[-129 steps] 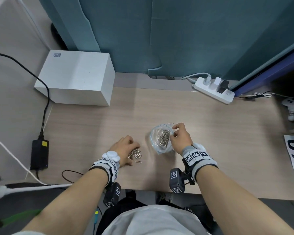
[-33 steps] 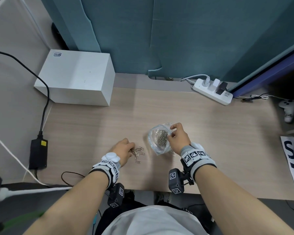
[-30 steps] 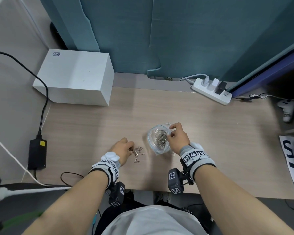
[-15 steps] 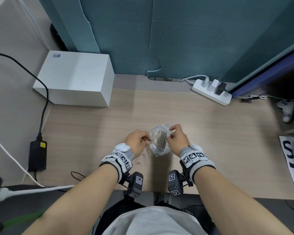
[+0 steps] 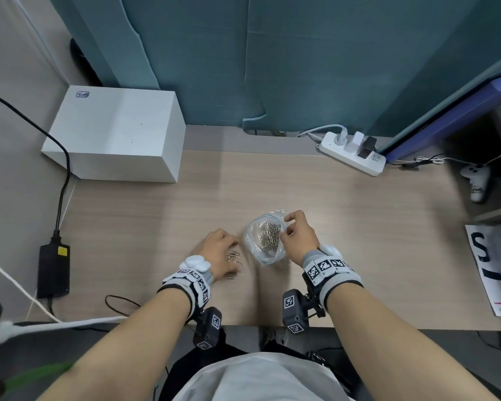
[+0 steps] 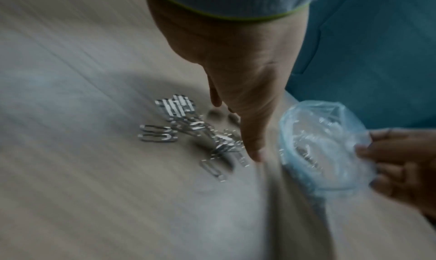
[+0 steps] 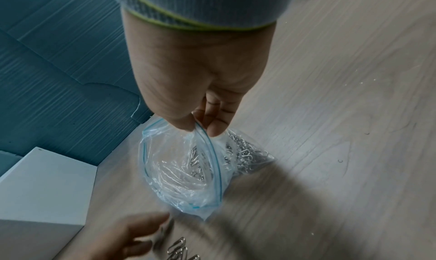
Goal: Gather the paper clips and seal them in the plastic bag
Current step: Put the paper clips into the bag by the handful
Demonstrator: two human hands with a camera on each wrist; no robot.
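Clips [image 5: 233, 257] lie loose on the counter [image 5: 128, 227] under the left hand [image 5: 214, 253], fingers relaxed, grasping nothing. Right hand [image 5: 297, 237] pinches the rim of the bag [image 5: 265, 241], mouth open, clips inside.

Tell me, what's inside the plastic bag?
Silver paper clips fill the open plastic bag. The right hand pinching its rim covers part, hiding whatever's there.

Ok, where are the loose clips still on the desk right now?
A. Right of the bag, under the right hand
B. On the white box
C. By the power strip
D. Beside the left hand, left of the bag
D: the loose clips lie by the left hand, left of the bag whose rim the right hand pinches open.
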